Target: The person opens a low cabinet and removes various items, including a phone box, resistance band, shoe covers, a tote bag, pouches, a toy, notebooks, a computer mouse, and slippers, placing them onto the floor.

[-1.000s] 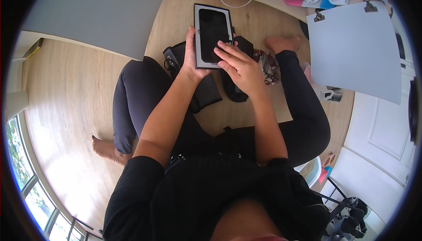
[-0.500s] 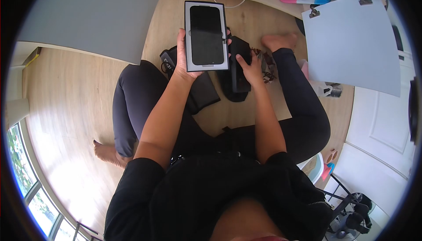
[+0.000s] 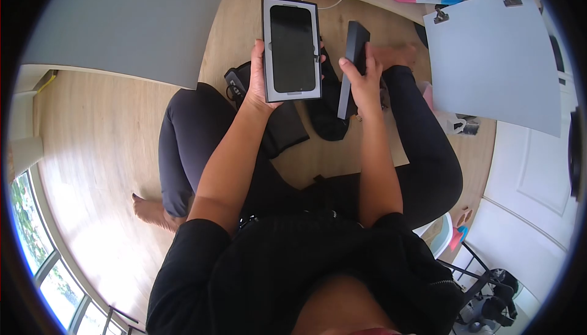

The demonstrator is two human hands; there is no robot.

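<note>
My left hand [image 3: 262, 81] is wrapped round a phone box base [image 3: 266, 69] from below, its thumb along the left side. Inside the white-edged base lies a black smartphone [image 3: 295, 47], screen up. To the right, my right hand [image 3: 365, 84] grips a black box lid [image 3: 353, 60], tilted on its side with its narrow wall showing. Beneath the hands, a black pouch [image 3: 287, 130] with a cord and another dark, soft-looking item [image 3: 327, 112] lie on the floor, partly covered.
My bent legs [image 3: 192, 133] frame the floor space. A grey panel [image 3: 122, 23] stands at the left, a white board [image 3: 495, 60] with clips at the right. A cluttered shelf [image 3: 397, 8] with a white cable runs across the top. A pale basin [image 3: 441, 237] sits by my right knee.
My right hand has lifted the box lid off the floor items and turned it on edge, uncovering the dark item below. The phone box base has shifted slightly right.
</note>
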